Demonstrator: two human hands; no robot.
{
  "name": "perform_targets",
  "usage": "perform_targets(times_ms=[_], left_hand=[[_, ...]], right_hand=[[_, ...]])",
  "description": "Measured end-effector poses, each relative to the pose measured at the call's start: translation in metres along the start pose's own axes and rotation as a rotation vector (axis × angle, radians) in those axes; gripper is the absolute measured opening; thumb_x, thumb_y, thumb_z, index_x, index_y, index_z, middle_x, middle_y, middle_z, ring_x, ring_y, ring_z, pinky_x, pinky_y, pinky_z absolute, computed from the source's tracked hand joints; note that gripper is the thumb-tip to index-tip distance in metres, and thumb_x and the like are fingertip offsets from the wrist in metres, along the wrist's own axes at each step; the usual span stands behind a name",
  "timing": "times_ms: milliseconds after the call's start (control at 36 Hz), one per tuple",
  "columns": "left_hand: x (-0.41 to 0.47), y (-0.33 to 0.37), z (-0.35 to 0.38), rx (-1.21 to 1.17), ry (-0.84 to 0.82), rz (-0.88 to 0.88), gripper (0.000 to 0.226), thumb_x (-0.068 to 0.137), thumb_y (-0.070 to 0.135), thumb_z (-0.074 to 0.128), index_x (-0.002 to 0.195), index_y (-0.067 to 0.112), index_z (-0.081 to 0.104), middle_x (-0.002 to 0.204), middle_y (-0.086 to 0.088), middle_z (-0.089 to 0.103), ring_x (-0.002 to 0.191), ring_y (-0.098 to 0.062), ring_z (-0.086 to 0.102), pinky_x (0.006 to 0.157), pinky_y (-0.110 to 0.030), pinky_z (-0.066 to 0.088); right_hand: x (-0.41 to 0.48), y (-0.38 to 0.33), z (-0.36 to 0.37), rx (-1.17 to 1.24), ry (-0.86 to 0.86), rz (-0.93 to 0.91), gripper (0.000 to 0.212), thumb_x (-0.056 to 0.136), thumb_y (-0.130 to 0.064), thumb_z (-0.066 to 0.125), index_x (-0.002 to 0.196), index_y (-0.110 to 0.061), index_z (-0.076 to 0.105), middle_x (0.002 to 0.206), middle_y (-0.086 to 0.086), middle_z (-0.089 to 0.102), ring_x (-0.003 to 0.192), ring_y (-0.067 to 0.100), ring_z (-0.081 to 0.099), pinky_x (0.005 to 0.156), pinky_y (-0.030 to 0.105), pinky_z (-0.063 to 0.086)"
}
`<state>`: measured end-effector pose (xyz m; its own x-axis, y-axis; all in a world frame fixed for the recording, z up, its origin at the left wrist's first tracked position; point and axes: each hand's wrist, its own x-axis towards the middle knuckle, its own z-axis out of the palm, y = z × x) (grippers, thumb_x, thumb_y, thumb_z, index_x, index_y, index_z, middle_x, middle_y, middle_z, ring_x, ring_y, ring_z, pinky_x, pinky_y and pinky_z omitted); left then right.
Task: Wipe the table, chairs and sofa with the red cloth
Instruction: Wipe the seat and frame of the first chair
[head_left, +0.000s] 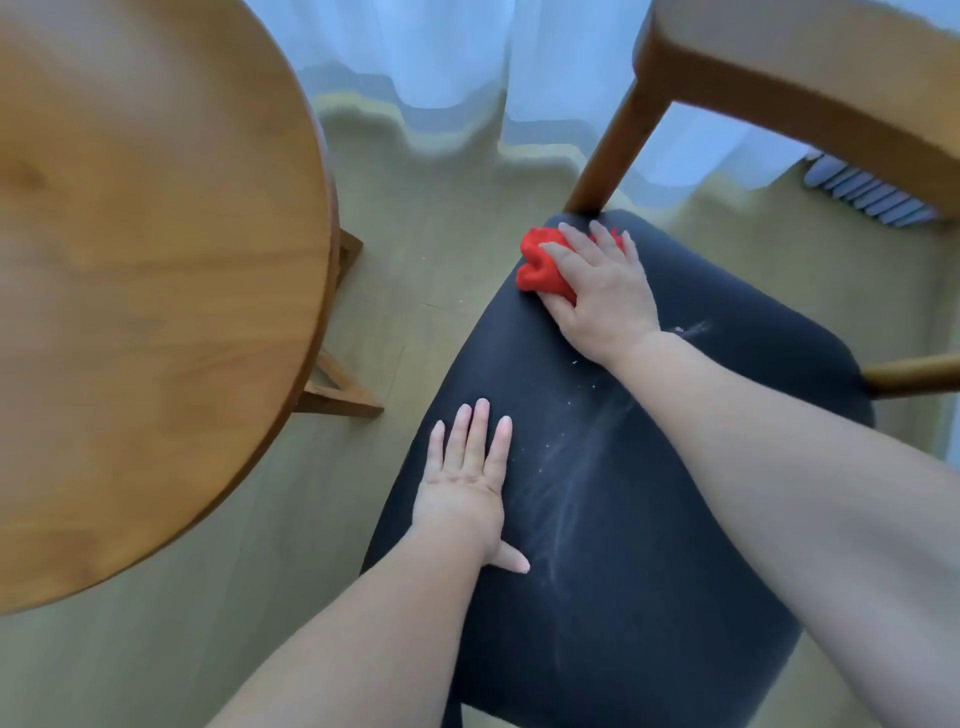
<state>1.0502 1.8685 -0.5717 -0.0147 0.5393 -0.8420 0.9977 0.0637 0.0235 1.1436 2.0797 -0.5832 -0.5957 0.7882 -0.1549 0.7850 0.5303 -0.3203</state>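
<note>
**Right hand.** The right hand (597, 296) lies palm down on the red cloth (540, 265) and grasps it. The fingers are draped over the top of the cloth and the thumb is tucked against its near side. The fingers point away from the person, toward the rear post (613, 145) of the chair.

**Red cloth.** The cloth is bunched into a lump on the far left corner of the chair seat (675, 545), just in front of the rear post. Most of it protrudes from the thumb side of the hand toward the left edge of the seat. In this crumpled state no clear long axis can be read.

**Left hand.** The left hand (467, 478) is released. It rests flat on the seat near the left edge, with the fingers straight and pointing away and the thumb splayed to the right. It is well apart from the cloth.

**Seat.** The seat is dark and padded. Pale dust streaks (587, 457) and small specks run between the two hands.

**Surroundings.** The wooden backrest (805, 88) curves across the upper right. A round wooden worktop (145, 260) stands to the left of the chair, apart from it. Pale floor (426, 234) and a white curtain (441, 52) lie beyond.
</note>
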Motion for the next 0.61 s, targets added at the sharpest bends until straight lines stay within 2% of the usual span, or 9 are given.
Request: perform_targets(times_ms=[139,333,500,611], left_hand=[[-0.003,-0.005,-0.005,0.015,-0.046,-0.021,0.147,0.057,0.087,0.055,0.111,0.008,-0.056,0.110,-0.020,-0.067,0.106,-0.036,-0.059,0.096,-0.053,-0.034],[-0.003,-0.003,-0.013,0.033,-0.102,-0.033,0.146,0.057,0.087,0.055,0.110,0.007,-0.055,0.108,-0.021,-0.066,0.107,-0.036,-0.058,0.095,-0.053,-0.034],[-0.005,-0.002,-0.017,0.040,-0.113,-0.033,0.145,0.058,0.087,0.055,0.113,0.007,-0.053,0.109,-0.020,-0.065,0.106,-0.036,-0.058,0.098,-0.053,-0.032],[-0.004,-0.002,-0.018,0.041,-0.122,-0.034,0.145,0.058,0.086,0.056,0.117,0.008,-0.051,0.111,-0.019,-0.063,0.107,-0.035,-0.057,0.102,-0.052,-0.030]], right_hand=[[-0.013,-0.017,0.005,0.035,0.070,-0.119,0.038,0.091,-0.029,0.059,0.126,-0.013,0.061,0.141,0.011,0.050,0.134,0.039,0.038,0.116,0.050,0.018],[-0.037,-0.032,0.012,0.079,0.078,-0.290,0.036,0.082,-0.013,0.066,0.118,-0.008,0.067,0.131,0.014,0.059,0.126,0.038,0.050,0.110,0.051,0.032],[-0.049,-0.023,0.011,0.006,0.024,-0.477,0.044,0.077,0.001,0.062,0.119,-0.011,0.067,0.132,0.014,0.058,0.122,0.040,0.052,0.107,0.055,0.034],[-0.024,-0.007,-0.002,-0.085,-0.062,-0.676,0.050,0.071,0.007,0.065,0.117,-0.013,0.068,0.129,0.016,0.060,0.115,0.042,0.056,0.100,0.057,0.040]])
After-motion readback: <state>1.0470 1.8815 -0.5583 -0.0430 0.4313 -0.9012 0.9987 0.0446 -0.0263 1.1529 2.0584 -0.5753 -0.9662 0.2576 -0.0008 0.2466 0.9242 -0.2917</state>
